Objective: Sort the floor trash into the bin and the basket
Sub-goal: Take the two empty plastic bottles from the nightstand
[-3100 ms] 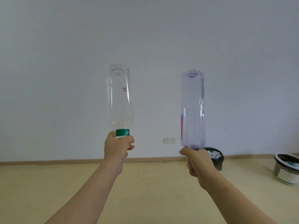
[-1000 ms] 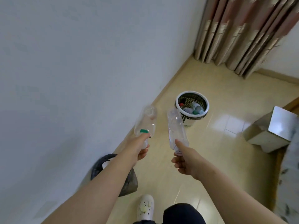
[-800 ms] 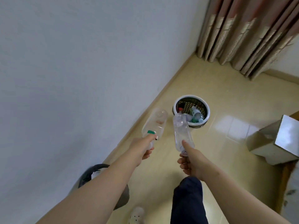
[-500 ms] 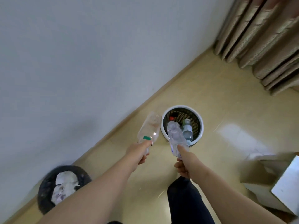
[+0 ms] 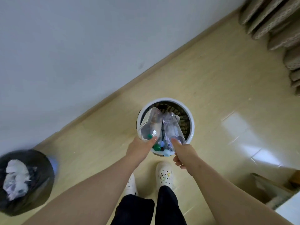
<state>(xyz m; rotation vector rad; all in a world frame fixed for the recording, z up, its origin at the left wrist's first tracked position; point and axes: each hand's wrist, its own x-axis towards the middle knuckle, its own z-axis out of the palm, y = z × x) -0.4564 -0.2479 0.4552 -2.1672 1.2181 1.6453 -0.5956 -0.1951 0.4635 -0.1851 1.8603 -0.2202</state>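
While left hand (image 5: 140,148), right hand (image 5: 184,154) fingers clamp necks, left bottle (image 5: 150,123), right bottle (image 5: 172,127) overhang basket (image 5: 192,125)

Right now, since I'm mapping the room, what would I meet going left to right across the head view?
Black-bagged bin → left hand gripping the clear bottle → right hand gripping the purplish bottle → box.

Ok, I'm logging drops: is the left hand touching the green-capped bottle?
Touching. The head view shows the left hand gripping the neck end of the green-capped bottle, above the basket.
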